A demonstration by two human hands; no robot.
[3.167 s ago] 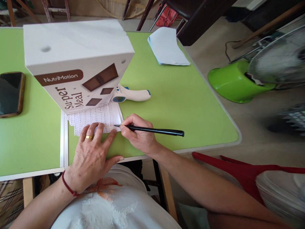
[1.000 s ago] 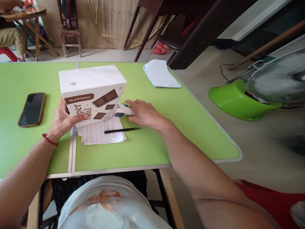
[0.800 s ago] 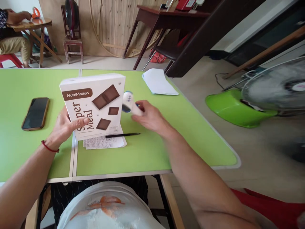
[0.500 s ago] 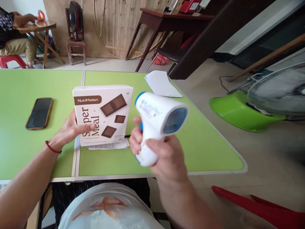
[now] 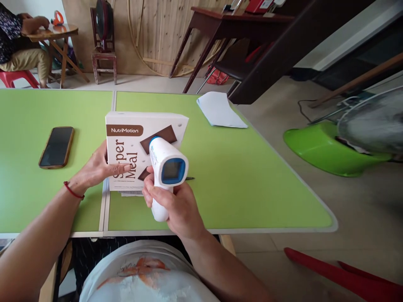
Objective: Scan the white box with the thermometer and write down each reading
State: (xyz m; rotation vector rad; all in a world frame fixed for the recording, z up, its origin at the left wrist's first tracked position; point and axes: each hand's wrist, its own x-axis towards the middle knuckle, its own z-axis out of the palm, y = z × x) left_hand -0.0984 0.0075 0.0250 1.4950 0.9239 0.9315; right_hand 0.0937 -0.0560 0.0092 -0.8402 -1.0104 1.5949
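My left hand grips a white and brown NutriMotion box by its left side, thumb across the front. The box is upright above the green table, with printed chocolate pieces on its face. Wrapped around the handle of a white and blue infrared thermometer is my right hand. The thermometer is in front of the box, its nose toward the printed pieces and its dark screen facing me. It hides the lower right of the box; whether the two touch I cannot tell. Printed paper shows below the box.
A phone lies on the left of the table, white sheets at the far right edge. A pen tip shows beside my right hand. Beyond are a seated person, a dark desk and a green plastic seat.
My right hand has brought the thermometer left, from beside the box to in front of it, and turned its screen toward me. My left hand still holds the box; the view has shifted slightly.
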